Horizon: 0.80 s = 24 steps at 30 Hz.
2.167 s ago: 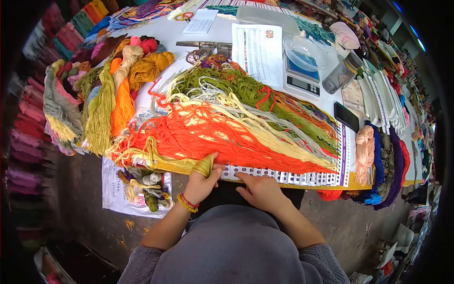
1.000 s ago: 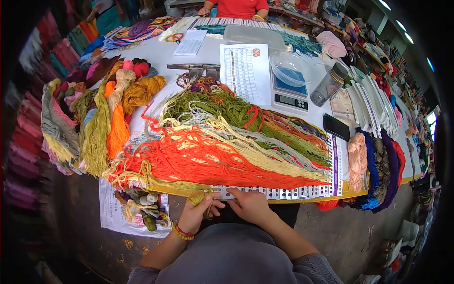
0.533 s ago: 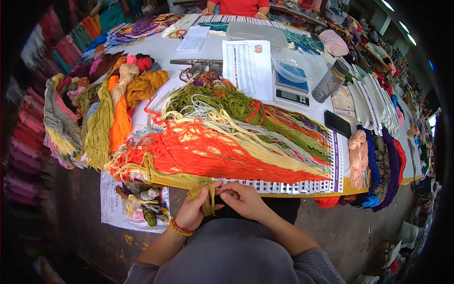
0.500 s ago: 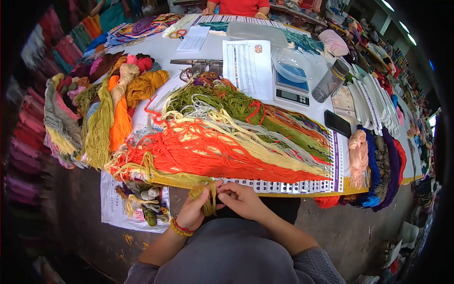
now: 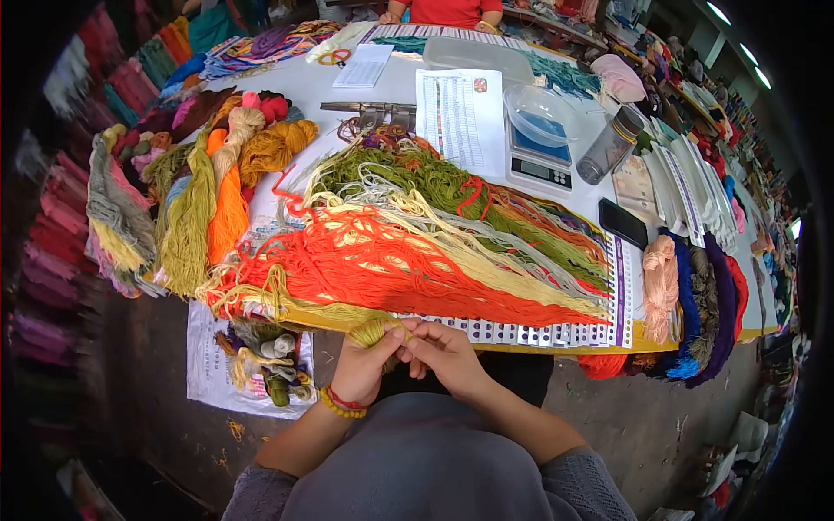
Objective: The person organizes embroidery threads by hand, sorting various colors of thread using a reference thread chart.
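A small bundle of olive-yellow thread [image 5: 368, 332] is in my left hand [image 5: 357, 372], wrapped by its fingers at the table's front edge. My right hand [image 5: 448, 358] meets it from the right, thumb and fingertips pinched together at the bundle's end; the strand between them is mostly hidden. From the bundle, olive strands run left along the edge. Just beyond my hands lie long red-orange threads [image 5: 365, 269], with cream threads [image 5: 486, 263] and green threads [image 5: 426, 187] behind, fanning from the punched white cards [image 5: 495, 333] at right.
Thread hanks [image 5: 195, 230] hang at the left table side, and a peach hank [image 5: 660, 282] lies right. Behind are a phone [image 5: 622, 223], a scale [image 5: 539, 174] with a plastic bowl and a clear jar [image 5: 611, 146]. A person in red [image 5: 445, 12] is across the table.
My hands have drawn closer together and slightly up, and the olive-yellow bundle now sits higher in my left hand. The whole view has shifted a little.
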Tool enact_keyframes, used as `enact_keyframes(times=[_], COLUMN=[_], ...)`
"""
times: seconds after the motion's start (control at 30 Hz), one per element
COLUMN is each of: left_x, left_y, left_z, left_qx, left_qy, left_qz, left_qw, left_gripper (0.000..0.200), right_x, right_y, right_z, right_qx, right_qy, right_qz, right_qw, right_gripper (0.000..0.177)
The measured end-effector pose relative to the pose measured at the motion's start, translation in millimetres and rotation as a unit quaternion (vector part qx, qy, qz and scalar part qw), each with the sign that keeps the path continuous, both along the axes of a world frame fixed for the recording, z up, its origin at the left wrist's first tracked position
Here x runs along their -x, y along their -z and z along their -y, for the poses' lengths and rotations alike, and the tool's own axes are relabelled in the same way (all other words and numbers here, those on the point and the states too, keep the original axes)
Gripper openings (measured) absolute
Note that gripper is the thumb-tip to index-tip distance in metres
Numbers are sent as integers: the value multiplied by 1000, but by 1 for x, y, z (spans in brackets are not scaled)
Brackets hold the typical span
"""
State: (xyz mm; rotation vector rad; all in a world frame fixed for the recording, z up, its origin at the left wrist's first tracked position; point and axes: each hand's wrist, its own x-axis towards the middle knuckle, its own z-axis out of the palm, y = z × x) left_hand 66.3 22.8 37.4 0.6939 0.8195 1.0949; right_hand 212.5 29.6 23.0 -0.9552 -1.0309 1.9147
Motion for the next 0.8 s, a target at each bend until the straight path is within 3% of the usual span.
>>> enact_keyframes(times=[0.4, 0.8], left_x=[-8, -8], left_y=[-3, 4], left_z=[7, 14], left_qx=[18, -13], left_qy=[-48, -31], left_qz=[0, -43], left_qw=[999, 999], left_gripper=[19, 12], right_x=[-4, -8], right_y=[7, 2], right_z=[15, 22], right_qx=[-11, -19], right_qy=[42, 66], right_qz=[-5, 11], right_qw=[999, 998], right_gripper=[12, 11])
